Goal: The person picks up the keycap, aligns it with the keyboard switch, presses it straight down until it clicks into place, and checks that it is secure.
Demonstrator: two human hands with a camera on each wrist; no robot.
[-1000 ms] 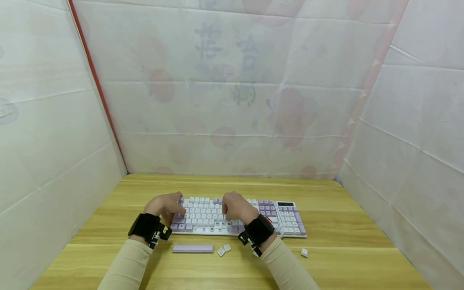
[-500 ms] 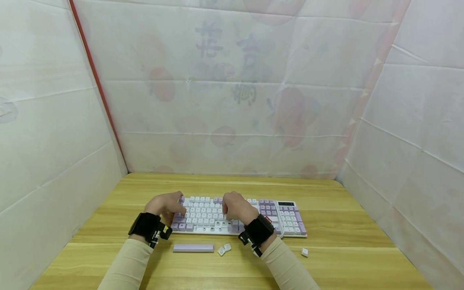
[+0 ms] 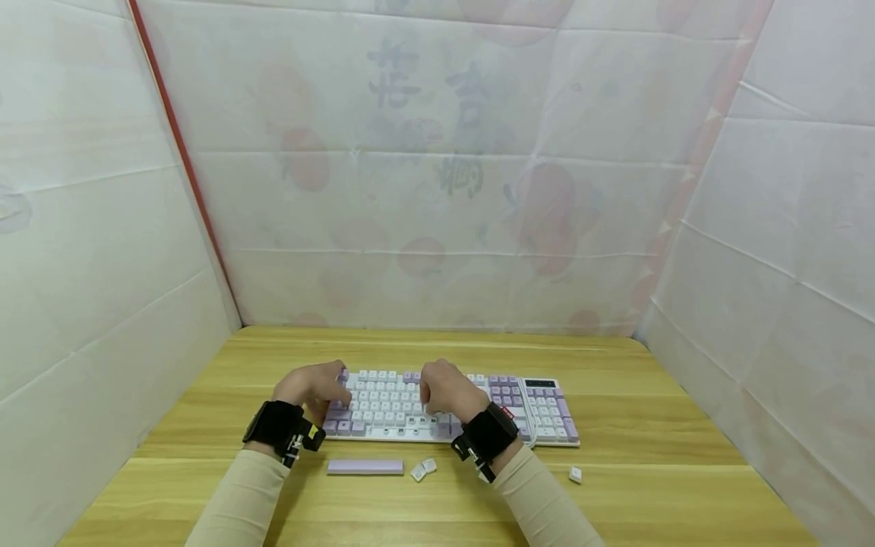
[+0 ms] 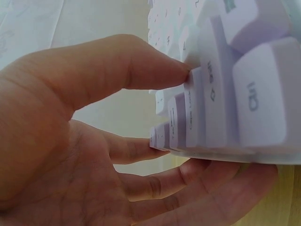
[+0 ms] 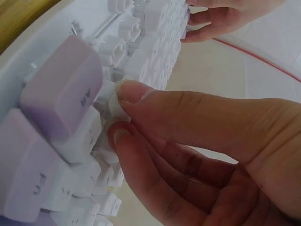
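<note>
A white and lavender keyboard (image 3: 386, 396) lies on the wooden table. My left hand (image 3: 314, 386) grips its left end. In the left wrist view, the thumb (image 4: 155, 68) presses near the Caps Lock key (image 4: 193, 113), and the other fingers lie along and below the edge. Lower on the board, my right hand (image 3: 447, 389) pinches a small white keycap (image 5: 114, 107) between thumb and forefinger, among the white keys left of the lavender Alt key (image 5: 63, 87). Bare switch stems (image 5: 113, 49) show beside it, without caps. The curled fingers hide much of the keycap.
A long lavender space bar (image 3: 365, 467) lies in front of the keyboard, beside two loose white keycaps (image 3: 424, 469). Another loose keycap (image 3: 576, 475) lies to the right. A white cable (image 3: 525, 410) with a red tag crosses the keyboard. White cloth walls (image 3: 424, 190) surround the table.
</note>
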